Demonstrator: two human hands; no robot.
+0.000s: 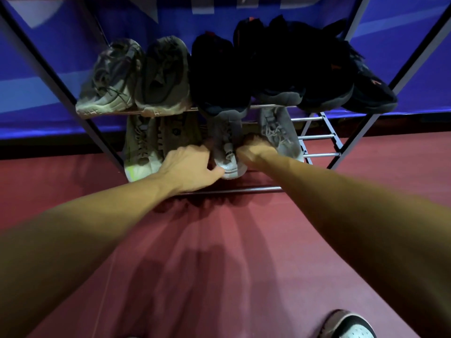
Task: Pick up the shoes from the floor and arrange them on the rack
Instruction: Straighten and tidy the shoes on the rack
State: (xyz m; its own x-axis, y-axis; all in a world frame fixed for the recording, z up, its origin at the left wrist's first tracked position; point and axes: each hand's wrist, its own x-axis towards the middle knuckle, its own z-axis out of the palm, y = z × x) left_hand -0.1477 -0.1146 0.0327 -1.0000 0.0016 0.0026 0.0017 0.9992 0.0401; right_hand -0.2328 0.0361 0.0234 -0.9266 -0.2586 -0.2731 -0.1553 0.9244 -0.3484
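Note:
A metal shoe rack [317,154] stands against a blue wall. On its lower shelf a grey sneaker [227,152] lies toe toward me. My left hand [188,167] grips its left side, thumb on the white toe. My right hand [256,150] holds its right side. Another grey sneaker [278,130] lies just right of it. A pale pair [146,147] sits at the left. The upper shelf carries two grey-green shoes [136,76] and several black shoes [292,69].
Bare rails [317,137] show at the right end of the lower shelf. The rack's slanted side posts [61,93] frame both ends. A red floor [219,264] spreads below, with one shoe tip [351,325] at the bottom right edge.

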